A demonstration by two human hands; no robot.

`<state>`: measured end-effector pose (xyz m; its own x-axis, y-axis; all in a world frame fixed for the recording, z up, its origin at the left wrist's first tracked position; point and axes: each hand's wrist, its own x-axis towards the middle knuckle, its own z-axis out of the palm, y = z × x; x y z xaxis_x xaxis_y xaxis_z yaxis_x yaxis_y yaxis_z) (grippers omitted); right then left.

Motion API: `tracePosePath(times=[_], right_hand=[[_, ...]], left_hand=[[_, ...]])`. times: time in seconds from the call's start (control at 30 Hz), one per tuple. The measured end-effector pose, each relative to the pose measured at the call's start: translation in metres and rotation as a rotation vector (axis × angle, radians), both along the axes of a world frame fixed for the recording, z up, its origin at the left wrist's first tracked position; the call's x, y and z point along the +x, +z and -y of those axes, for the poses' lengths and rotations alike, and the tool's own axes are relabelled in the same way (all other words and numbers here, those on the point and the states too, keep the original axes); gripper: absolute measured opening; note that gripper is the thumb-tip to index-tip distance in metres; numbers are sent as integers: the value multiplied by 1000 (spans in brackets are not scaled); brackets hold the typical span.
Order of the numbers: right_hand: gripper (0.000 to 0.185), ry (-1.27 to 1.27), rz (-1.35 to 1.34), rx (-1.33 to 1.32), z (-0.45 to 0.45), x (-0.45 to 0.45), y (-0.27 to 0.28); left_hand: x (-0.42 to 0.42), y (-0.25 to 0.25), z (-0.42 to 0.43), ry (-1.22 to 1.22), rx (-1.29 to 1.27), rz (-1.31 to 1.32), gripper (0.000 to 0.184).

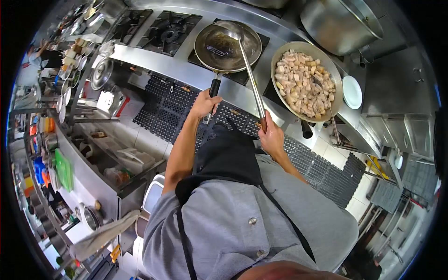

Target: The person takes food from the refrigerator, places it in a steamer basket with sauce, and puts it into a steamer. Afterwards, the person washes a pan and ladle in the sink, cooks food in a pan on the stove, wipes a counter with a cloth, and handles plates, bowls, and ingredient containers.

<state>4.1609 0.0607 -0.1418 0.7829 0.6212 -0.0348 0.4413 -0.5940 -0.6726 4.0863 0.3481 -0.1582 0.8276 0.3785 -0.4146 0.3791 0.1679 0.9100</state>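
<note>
My left hand (204,104) is closed around the black handle of a steel frying pan (252,42) on the stove. Dark brown residue and a little liquid lie inside this pan. In my right hand (272,138) is the handle of a long metal ladle (251,77), whose bowl rests in the pan near its far side. Right of it stands a wide pan (275,84) heaped with pale chunks of meat (303,81). A metal utensil leans out over that pan's near edge. Neither hand touches the wide pan.
A large pot (333,28) stands behind the wide pan, with a white plate (352,92) at its right. An unused-looking burner (169,33) is at the left. Black perforated mats (161,109) cover the floor. Steel counters hold a green board (64,170). A person (35,58) stands far left.
</note>
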Motion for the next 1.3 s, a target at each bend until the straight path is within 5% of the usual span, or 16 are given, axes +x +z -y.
tracePosePath(times=[0.4, 0.53, 0.6, 0.63, 0.7, 0.73, 0.8, 0.87, 0.9, 1.03, 1.07, 1.13, 1.2, 1.23, 1.3], right_hand=[[64, -256, 108, -207, -96, -39, 9], [62, -305, 183, -209, -122, -75, 25], [62, -337, 170, -229, -127, -89, 31], [62, -354, 190, -245, -132, -94, 39], [62, -362, 211, -275, -135, -105, 52], [62, -404, 154, -280, -136, -106, 58], [62, -435, 110, -294, -137, -106, 66], [61, -467, 106, -348, -136, -102, 72], [62, -416, 164, -303, -131, -98, 71], [62, -320, 158, -313, -115, -79, 68], [61, -281, 149, -188, -109, -69, 55], [56, -288, 113, -297, -134, -59, 66], [60, -132, 127, -160, -130, -28, 33], [64, -172, -191, -110, -179, -39, 70], [62, 10, -407, 126, -202, -10, 44]], left_hand=[[18, -32, -37, -55, -158, 52, 38], [8, -74, -90, -144, -655, 12, 53], [-18, -148, -145, -227, -548, -12, 33], [-20, -209, -160, 4, -572, -283, 40], [-10, -312, -167, 668, -24, -526, 49], [1, -312, -172, 671, -38, -523, 49], [22, -318, -176, 900, -597, -297, 53], [26, -333, -183, 898, -604, -339, 49], [21, -356, -196, 844, -882, -257, 49], [-18, -326, -207, 666, -1543, -199, 96], [-33, -318, -196, 574, -1264, -246, 125], [-96, -283, -168, 381, -530, -369, 99], [-187, -196, -128, 78, 66, -832, 82], [-227, -153, -107, -46, 72, -1076, 77], [-322, -199, -75, -340, -120, -1230, 75]])
